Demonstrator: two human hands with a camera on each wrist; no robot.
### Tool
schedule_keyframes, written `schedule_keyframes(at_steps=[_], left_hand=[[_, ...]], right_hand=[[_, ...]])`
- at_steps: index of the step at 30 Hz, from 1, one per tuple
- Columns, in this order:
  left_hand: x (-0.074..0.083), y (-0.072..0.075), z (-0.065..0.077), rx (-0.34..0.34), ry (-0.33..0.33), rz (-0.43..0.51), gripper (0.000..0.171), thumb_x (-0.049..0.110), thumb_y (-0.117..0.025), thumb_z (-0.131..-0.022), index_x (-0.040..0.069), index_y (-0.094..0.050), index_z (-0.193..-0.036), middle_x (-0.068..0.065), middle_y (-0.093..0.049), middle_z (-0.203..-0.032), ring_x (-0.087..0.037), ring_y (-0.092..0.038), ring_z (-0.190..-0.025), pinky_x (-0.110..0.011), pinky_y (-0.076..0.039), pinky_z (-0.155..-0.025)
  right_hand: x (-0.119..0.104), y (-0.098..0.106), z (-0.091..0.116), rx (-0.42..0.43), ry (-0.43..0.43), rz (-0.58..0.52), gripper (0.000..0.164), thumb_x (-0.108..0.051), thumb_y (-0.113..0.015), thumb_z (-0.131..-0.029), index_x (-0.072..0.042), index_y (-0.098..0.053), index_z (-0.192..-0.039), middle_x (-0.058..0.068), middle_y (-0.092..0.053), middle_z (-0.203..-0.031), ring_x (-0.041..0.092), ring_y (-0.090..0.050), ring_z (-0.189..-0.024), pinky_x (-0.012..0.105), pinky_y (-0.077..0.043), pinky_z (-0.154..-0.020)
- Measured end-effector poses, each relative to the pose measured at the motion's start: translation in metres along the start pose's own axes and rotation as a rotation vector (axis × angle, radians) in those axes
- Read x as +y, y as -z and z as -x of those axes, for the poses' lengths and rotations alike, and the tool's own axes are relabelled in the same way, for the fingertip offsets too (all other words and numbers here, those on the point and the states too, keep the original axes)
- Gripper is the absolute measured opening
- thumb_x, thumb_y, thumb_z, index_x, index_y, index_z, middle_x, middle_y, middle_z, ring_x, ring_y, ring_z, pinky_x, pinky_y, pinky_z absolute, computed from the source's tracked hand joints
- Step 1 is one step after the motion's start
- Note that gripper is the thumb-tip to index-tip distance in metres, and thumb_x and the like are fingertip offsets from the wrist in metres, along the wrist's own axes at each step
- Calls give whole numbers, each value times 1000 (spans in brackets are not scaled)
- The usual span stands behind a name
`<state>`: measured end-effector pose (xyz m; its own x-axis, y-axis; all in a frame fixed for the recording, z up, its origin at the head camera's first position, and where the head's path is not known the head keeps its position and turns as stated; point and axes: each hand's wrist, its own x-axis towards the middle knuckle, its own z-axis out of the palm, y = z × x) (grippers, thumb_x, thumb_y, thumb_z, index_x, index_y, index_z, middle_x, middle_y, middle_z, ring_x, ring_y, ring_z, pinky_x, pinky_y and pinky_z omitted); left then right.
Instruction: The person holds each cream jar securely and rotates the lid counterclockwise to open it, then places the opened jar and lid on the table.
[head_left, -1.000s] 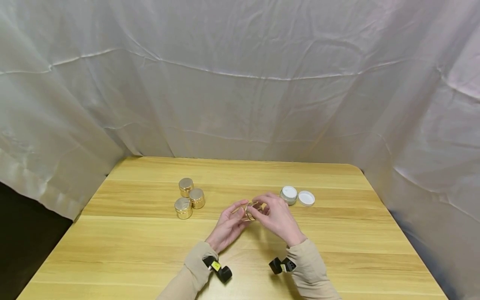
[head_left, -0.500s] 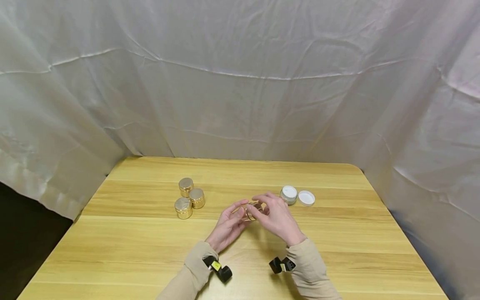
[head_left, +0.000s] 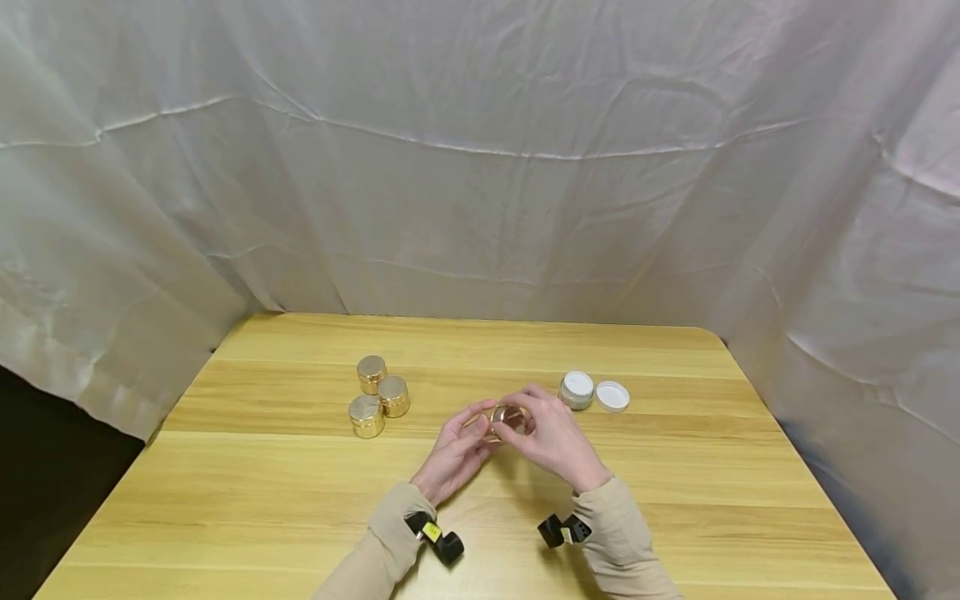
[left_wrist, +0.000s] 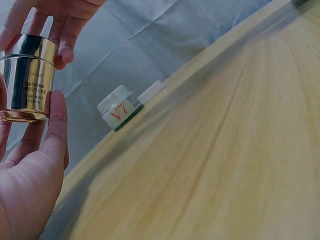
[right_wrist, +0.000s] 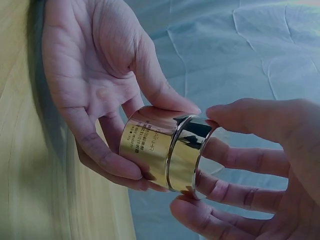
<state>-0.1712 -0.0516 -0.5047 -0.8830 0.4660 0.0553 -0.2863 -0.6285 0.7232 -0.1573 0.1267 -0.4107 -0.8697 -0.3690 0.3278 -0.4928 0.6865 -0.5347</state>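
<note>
Between my hands, above the table, is a shiny gold cream jar (right_wrist: pixel 150 147), tilted on its side in the head view. My left hand (head_left: pixel 452 458) grips the jar's body, thumb on one side and fingers round the other, as the right wrist view shows. Fingertips and thumb of my right hand (head_left: pixel 555 437) pinch the rim of its gold lid (right_wrist: pixel 187 155). The lid is on the body, with a thin seam between them. Small printed text shows on the body in both wrist views.
Several things stand on the wooden table (head_left: pixel 247 500): three gold jars (head_left: pixel 393 397) grouped at left, and a white-topped glass jar (left_wrist: pixel 122 109) marked V7 at right. Beside it lies a white lid (head_left: pixel 612 397). A grey curtain (head_left: pixel 480 208) hangs behind.
The gold jar has turned slightly in my hands, so more of its round end shows in the head view. My right fingers have shifted a little; both arms stay in place.
</note>
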Motion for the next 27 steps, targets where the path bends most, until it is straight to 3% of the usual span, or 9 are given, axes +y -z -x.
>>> schedule_keyframes(at_steps=[5, 9, 20, 27], left_hand=[[-1, 0, 0, 9, 1, 7, 27, 16, -59, -100, 15, -57, -127, 1, -68, -116, -9, -68, -105, -25, -54, -106], [0, -1, 0, 8, 1, 7, 28, 16, -59, -100, 14, -56, -128, 1, -68, -116, -9, -67, -105, -25, -54, -106], [2, -1, 1, 4, 2, 7, 25, 14, -56, -102, 18, -60, -126, 0, -64, -126, -10, -66, -108, -22, -54, -103], [2, -2, 1, 9, 10, 14, 23, 13, -54, -103, 20, -63, -122, 1, -65, -125, -9, -65, -107, -21, -55, -101]], right_hand=[[-1, -1, 0, 6, -35, -1, 42, -34, -79, -86, -5, -72, -116, 8, -68, -97, 18, -60, -70, 16, -46, -61], [-1, 0, 0, 18, -26, -20, 39, -31, -81, -85, -5, -73, -113, 8, -69, -96, 18, -63, -72, 17, -51, -63], [3, 2, 0, 10, 97, 9, 34, -16, -83, -79, -9, -72, -111, 6, -70, -106, 21, -68, -88, 33, -60, -77], [10, 4, 1, -75, 142, -71, 44, -7, -81, -78, -11, -70, -120, 4, -65, -116, 20, -66, -95, 41, -60, -90]])
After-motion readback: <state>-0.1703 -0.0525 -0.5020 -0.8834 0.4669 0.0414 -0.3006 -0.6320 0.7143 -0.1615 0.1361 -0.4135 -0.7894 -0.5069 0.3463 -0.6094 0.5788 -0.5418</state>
